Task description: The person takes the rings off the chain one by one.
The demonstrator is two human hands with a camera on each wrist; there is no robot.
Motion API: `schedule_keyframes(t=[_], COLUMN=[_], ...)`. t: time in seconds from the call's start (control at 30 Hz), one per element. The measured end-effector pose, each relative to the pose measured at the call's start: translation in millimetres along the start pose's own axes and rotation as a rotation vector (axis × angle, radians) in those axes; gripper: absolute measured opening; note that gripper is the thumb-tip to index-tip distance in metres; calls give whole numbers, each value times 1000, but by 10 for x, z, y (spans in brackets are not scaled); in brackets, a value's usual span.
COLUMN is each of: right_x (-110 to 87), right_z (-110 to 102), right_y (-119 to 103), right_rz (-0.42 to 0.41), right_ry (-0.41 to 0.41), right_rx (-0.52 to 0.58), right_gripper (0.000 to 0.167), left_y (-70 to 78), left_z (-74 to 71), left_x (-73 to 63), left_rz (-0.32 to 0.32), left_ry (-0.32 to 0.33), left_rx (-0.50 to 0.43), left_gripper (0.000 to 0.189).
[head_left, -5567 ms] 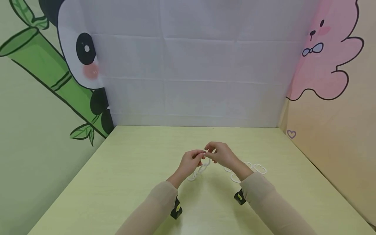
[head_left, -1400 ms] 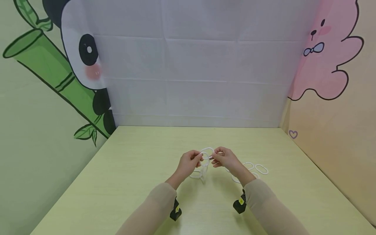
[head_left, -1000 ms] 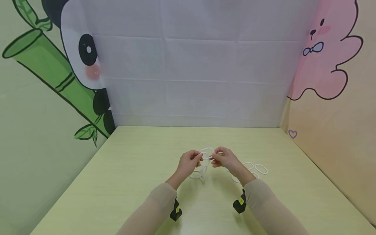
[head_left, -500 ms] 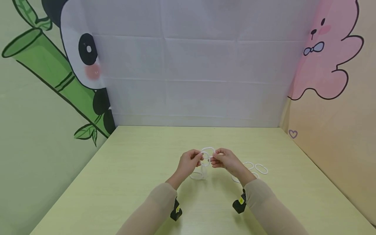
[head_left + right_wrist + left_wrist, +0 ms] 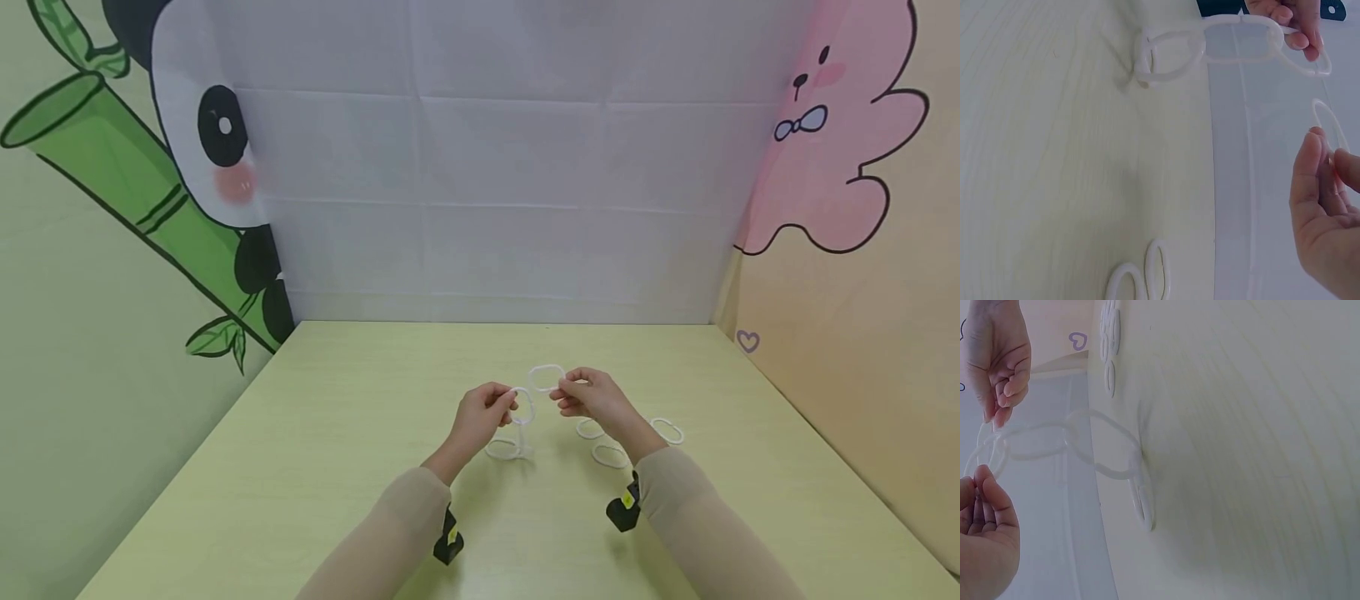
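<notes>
In the head view my left hand (image 5: 480,418) pinches the top link (image 5: 532,407) of a chain of white oval plastic links. The chain (image 5: 1172,77) hangs below that hand, its lower end lying on the table. Between the thumb and fingers of my right hand (image 5: 602,406) is a single white oval link (image 5: 546,365), held up slightly higher and to the right. A small gap separates this link from the chain in the head and right wrist views. In the left wrist view the two overlap near the fingertips.
Several loose white links (image 5: 610,467) lie on the pale wooden table (image 5: 360,400) below and right of my right hand, one of them farther right (image 5: 681,435). A white sheet (image 5: 495,258) stands behind the table's far edge.
My right hand has moved up and right with its link, away from the chain's top link, which it overlapped half a second ago. My left hand has stayed nearly still.
</notes>
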State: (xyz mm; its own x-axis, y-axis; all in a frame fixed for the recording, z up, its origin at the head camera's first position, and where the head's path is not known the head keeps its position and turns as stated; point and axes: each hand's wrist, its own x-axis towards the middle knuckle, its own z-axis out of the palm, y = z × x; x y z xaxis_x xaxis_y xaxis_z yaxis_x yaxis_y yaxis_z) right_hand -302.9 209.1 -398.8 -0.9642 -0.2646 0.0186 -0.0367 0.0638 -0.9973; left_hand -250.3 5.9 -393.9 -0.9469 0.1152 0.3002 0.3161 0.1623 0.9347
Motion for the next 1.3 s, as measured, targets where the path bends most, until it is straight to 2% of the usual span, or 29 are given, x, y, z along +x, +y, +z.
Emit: schedule_keyframes(t=[0.2, 0.27, 0.4, 0.6, 0.73, 1.07, 1.1, 1.3], right_x=[2, 2, 23, 73, 90, 126, 126, 121], right_z=[-167, -210, -272, -358, -414, -541, -551, -635], right_y=[-32, -39, -40, -13, 20, 126, 137, 216], right_rz=[-10, -7, 9, 23, 27, 43, 48, 89], right_ry=[33, 50, 82, 109, 115, 153, 159, 181], right_rx=[-24, -25, -13, -10, -1, 10, 11, 2], right_gripper=[20, 20, 20, 20, 21, 25, 24, 28], left_y=[-295, -298, -251, 9, 86, 48, 93, 78], left_z=[16, 20, 14, 0, -6, 2, 5, 12], left_x=[154, 159, 147, 22, -23, 2, -14, -13], left_rz=[-14, -15, -18, 0, 8, -7, -22, -11], left_ry=[4, 0, -10, -14, -13, -9, -8, -2], left_rx=[3, 6, -8, 0, -2, 7, 3, 7], left_gripper=[18, 20, 19, 14, 14, 14, 14, 14])
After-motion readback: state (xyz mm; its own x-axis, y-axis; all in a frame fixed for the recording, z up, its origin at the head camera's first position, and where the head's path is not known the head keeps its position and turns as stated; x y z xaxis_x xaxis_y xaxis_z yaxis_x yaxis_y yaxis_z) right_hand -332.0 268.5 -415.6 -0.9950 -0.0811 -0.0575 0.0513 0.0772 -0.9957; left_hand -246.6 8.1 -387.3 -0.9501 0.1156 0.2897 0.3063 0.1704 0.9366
